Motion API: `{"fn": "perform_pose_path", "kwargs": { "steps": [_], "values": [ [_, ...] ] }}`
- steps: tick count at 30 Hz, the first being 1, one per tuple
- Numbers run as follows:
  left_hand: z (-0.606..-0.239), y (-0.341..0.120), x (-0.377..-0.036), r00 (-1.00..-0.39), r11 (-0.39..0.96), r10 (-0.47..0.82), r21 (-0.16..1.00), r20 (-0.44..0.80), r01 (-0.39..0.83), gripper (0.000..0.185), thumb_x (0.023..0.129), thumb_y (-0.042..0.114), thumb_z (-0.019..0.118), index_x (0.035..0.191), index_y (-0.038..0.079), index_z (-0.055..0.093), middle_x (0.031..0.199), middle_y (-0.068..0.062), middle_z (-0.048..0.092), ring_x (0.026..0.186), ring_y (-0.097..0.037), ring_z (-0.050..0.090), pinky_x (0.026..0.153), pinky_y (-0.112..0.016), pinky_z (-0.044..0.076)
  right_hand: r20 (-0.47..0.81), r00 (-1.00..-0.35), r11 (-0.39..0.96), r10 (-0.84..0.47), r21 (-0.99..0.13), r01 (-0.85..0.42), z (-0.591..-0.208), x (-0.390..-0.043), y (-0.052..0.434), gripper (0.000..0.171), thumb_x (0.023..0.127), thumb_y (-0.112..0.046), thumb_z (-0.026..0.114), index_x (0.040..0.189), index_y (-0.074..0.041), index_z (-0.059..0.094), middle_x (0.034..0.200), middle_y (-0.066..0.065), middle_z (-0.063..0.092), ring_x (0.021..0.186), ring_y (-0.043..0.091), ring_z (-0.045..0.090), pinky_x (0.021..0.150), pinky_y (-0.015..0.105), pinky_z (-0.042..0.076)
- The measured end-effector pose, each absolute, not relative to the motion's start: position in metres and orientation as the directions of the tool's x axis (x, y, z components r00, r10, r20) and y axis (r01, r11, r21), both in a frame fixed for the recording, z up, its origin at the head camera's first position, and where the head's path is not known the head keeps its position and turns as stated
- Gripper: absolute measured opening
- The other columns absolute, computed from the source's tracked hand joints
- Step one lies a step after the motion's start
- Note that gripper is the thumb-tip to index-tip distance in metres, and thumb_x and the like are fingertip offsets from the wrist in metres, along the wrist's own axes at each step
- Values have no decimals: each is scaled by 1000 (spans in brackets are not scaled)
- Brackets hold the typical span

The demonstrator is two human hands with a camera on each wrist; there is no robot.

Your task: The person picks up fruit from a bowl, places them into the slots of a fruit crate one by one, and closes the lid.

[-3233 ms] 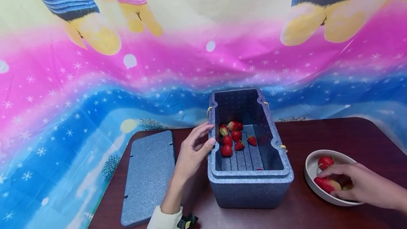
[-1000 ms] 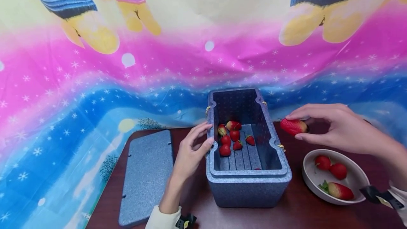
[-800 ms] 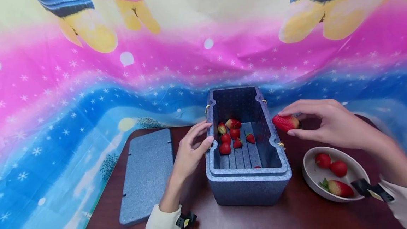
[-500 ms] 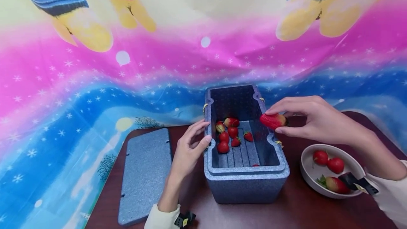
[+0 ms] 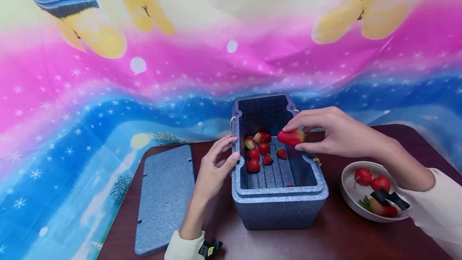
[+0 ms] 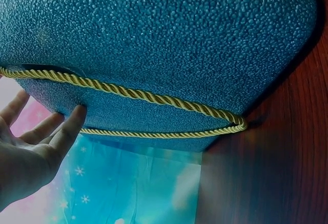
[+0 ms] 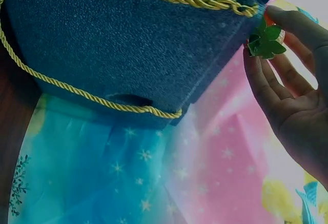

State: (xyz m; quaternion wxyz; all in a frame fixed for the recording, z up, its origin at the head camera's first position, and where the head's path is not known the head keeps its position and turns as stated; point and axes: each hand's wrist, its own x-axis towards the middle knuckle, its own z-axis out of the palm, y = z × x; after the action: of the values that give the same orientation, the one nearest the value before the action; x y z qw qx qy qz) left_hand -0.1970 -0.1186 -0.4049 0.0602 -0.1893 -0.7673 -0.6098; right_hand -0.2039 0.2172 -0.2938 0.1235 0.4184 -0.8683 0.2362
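The right hand is pinching a big red strawberry in a tight grip, holding it over the open blue foam box. The left hand is resting with loose, open fingers on the box's left wall. More small strawberries are lying inside the box. A white bowl with strawberries is sitting on the worktop nearby, and the lid is lying flat to the left.

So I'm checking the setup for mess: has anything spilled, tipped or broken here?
Nothing stands out. The foam box sits upright, its lid flat beside it, strawberries in the box and bowl. The right hand pinches a strawberry over the box.
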Motion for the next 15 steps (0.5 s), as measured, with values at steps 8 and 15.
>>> {"fn": "perform_pose_path", "kwargs": {
  "steps": [8,15],
  "values": [
    [-404,-118,-195,-922,184,214,914,321,361,41,106,25,70,146,22,66,162,-2,54,146,-29,57,110,-61,54,368,-616,474,-697,-408,-780,-303,-216,205,46,89,-17,89,132,-28,75,128,-9,76,102,6,70,68,25,61],
    [-404,-118,-196,-924,194,214,913,318,359,41,106,27,70,147,23,66,162,-1,54,146,-28,57,109,-58,55,321,-618,492,-718,-393,-777,-309,-227,192,44,89,-17,90,130,-25,76,126,-10,75,108,6,73,92,41,65]
  ]
}}
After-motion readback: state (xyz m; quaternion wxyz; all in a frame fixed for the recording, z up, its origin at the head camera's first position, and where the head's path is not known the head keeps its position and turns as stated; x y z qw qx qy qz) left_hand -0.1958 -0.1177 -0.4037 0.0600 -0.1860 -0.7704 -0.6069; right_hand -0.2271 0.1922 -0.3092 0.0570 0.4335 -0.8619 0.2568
